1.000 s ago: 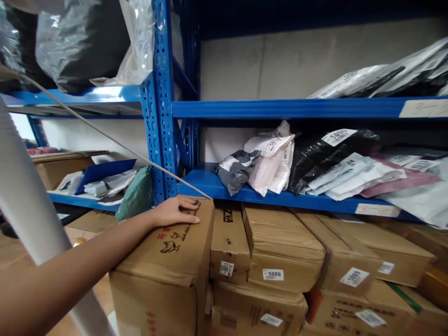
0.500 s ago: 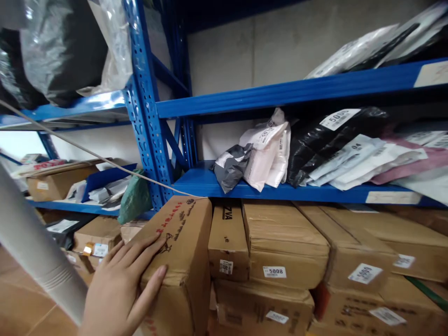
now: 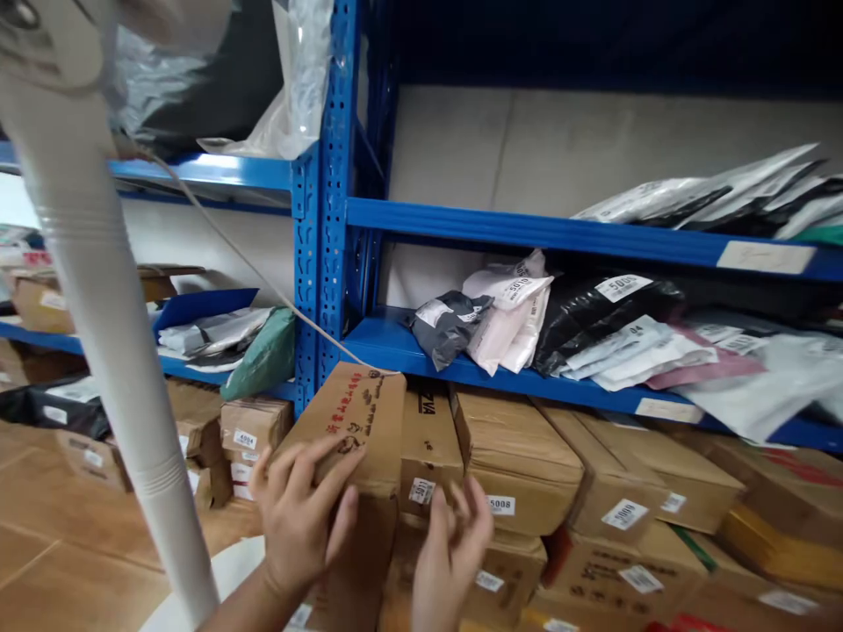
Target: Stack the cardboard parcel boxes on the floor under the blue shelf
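My left hand (image 3: 306,505) lies on the top of a long brown carton (image 3: 359,412) with red and black print, its fingers spread. To its right my right hand (image 3: 451,553) is raised before the neighbouring cartons, with thumb and bent fingers apart and nothing visible between them. Just behind it stand a narrow carton (image 3: 431,448) labelled 5011 and a wider carton (image 3: 520,456) labelled 5008. Whether the right fingertips touch either carton I cannot tell.
Blue shelving (image 3: 461,355) holds plastic parcels, including a black bag (image 3: 593,320). More labelled cartons (image 3: 632,562) are stacked below. A white pole (image 3: 125,333) rises at left from a white base (image 3: 237,562), and a thin cord (image 3: 256,263) slants from it towards the printed carton.
My right hand has come into view in front of the cartons. My left hand stays on the printed carton, its fingers more bent. The camera has shifted, bringing the pole's top into view.
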{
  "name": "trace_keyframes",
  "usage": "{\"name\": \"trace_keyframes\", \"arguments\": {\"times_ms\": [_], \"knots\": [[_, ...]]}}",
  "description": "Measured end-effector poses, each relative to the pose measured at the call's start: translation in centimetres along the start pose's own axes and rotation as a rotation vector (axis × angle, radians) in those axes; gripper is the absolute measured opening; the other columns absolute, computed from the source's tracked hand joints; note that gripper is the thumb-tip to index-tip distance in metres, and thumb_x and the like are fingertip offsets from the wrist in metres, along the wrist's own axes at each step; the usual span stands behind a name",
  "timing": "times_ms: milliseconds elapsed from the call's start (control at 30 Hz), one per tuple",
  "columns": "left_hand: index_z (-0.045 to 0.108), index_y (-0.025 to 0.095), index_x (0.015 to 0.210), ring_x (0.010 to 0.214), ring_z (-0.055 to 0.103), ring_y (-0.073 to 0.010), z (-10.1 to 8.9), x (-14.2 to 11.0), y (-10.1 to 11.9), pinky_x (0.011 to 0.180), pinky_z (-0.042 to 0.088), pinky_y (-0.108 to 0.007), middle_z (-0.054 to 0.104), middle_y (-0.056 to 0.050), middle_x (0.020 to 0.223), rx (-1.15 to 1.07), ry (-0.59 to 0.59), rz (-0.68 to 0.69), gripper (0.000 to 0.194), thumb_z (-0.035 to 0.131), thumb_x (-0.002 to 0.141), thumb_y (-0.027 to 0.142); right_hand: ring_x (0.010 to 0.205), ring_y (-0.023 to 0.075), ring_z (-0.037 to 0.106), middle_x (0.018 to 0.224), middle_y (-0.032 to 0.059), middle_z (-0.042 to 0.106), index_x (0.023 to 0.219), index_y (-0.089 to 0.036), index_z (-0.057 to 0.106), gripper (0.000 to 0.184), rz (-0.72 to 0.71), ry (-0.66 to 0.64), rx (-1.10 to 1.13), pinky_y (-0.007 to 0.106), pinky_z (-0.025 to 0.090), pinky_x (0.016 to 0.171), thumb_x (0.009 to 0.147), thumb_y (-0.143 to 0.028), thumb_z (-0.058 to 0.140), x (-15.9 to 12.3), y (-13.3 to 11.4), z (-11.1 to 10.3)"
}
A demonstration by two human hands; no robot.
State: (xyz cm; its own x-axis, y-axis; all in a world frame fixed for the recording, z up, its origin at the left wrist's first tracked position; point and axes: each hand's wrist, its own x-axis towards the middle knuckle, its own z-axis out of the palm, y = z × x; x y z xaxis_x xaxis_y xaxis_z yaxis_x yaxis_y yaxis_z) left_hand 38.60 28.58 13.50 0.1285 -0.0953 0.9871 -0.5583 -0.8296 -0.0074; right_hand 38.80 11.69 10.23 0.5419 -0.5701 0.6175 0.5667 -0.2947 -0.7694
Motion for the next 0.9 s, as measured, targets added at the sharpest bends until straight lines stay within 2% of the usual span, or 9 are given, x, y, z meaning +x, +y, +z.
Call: {"name": "trace_keyframes", "arguments": {"times_ms": [67, 167, 200, 267, 367, 467, 600, 733, 900], "knots": [[0.069, 0.028, 0.111, 0.11, 0.05, -0.0257, 0.9, -1.6, 2.0, 0.122, 0.012, -0.049, 0.06, -0.008, 0.118, -0.119, 0.098, -0.083, 0.027, 0.06, 0.085, 0.032, 0.103, 0.0207, 0.061, 0.12, 0.0107, 0.059, 0.125, -0.023, 0.054, 0.034, -0.111, -0.192, -0.046, 0.034, 0.054, 0.084, 0.095, -0.039, 0.054, 4.4, -1.4, 3.0], [0.071, 0.032, 0.112, 0.114, 0.05, -0.0233, 2.6, -4.2, 4.1, 0.126, 0.01, -0.045, 0.058, -0.007, 0.117, -0.255, 0.174, -0.034, 0.03, 0.064, 0.083, 0.035, 0.105, 0.0233, 0.06, 0.111, 0.0106, 0.065, 0.106, -0.022, 0.066, 0.019, -0.317, -0.726, -0.255, 0.039, 0.05, 0.093, 0.089, -0.024, 0.059, 11.5, -2.3, 8.3], [0.071, 0.033, 0.113, 0.113, 0.052, -0.0219, 3.1, -4.9, 4.4, 0.127, 0.008, -0.044, 0.06, -0.006, 0.116, -0.246, 0.173, 0.003, 0.031, 0.063, 0.083, 0.035, 0.101, 0.0237, 0.06, 0.106, 0.0103, 0.067, 0.101, -0.021, 0.067, 0.016, -0.359, -0.848, -0.329, 0.04, 0.049, 0.093, 0.086, -0.022, 0.062, 13.4, -2.2, 9.6], [0.072, 0.034, 0.113, 0.112, 0.053, -0.0204, 3.7, -5.5, 4.6, 0.127, 0.005, -0.044, 0.064, -0.005, 0.113, -0.178, 0.155, 0.031, 0.031, 0.062, 0.084, 0.036, 0.088, 0.0215, 0.061, 0.09, 0.0072, 0.068, 0.086, -0.02, 0.068, 0.006, -0.391, -0.965, -0.386, 0.038, 0.048, 0.088, 0.087, -0.021, 0.062, 15.9, -1.6, 11.3], [0.073, 0.034, 0.11, 0.124, 0.048, -0.0198, 4.0, -5.3, 4.5, 0.127, 0.005, -0.045, 0.068, -0.004, 0.108, -0.104, 0.142, 0.054, 0.028, 0.064, 0.083, 0.037, 0.076, 0.0175, 0.057, 0.076, 0.0027, 0.064, 0.072, -0.02, 0.062, 0.021, -0.398, -0.977, -0.369, 0.032, 0.046, 0.082, 0.092, -0.026, 0.055, 17.0, -0.1, 11.5], [0.073, 0.035, 0.108, 0.139, 0.038, -0.017, 4.2, -5.0, 4.5, 0.127, 0.005, -0.046, 0.067, -0.005, 0.106, -0.078, 0.148, 0.078, 0.027, 0.064, 0.084, 0.038, 0.073, 0.0163, 0.055, 0.073, 0.0015, 0.06, 0.071, -0.021, 0.054, 0.029, -0.391, -0.907, -0.329, 0.029, 0.044, 0.077, 0.095, -0.033, 0.046, 16.5, 1.0, 10.7], [0.072, 0.037, 0.111, 0.142, 0.034, -0.0169, 4.4, -5.7, 4.3, 0.127, 0.006, -0.048, 0.062, -0.003, 0.118, -0.051, 0.127, 0.097, 0.029, 0.066, 0.082, 0.04, 0.07, 0.0167, 0.055, 0.07, 0.0015, 0.058, 0.072, -0.021, 0.053, 0.035, -0.417, -0.872, -0.272, 0.029, 0.044, 0.072, 0.096, -0.044, 0.041, 16.8, 1.6, 9.5], [0.073, 0.039, 0.107, 0.133, 0.042, -0.0178, 4.3, -6.3, 4.0, 0.127, 0.01, -0.048, 0.056, 0.001, 0.132, -0.066, 0.133, 0.108, 0.027, 0.069, 0.081, 0.04, 0.066, 0.0159, 0.055, 0.068, 0.0009, 0.057, 0.071, -0.021, 0.055, 0.04, -0.485, -0.953, -0.248, 0.028, 0.044, 0.069, 0.095, -0.051, 0.043, 18.2, 1.4, 8.2], [0.075, 0.038, 0.094, 0.101, 0.054, -0.0151, 3.4, -5.5, 4.4, 0.127, 0.016, -0.045, 0.061, 0.002, 0.111, -0.137, 0.152, 0.005, 0.018, 0.073, 0.079, 0.03, 0.06, 0.0144, 0.052, 0.062, -0.0007, 0.052, 0.068, -0.021, 0.053, 0.043, -0.55, -1.023, -0.272, 0.028, 0.041, 0.063, 0.096, -0.052, 0.043, 19.6, 1.1, 7.7]]}}
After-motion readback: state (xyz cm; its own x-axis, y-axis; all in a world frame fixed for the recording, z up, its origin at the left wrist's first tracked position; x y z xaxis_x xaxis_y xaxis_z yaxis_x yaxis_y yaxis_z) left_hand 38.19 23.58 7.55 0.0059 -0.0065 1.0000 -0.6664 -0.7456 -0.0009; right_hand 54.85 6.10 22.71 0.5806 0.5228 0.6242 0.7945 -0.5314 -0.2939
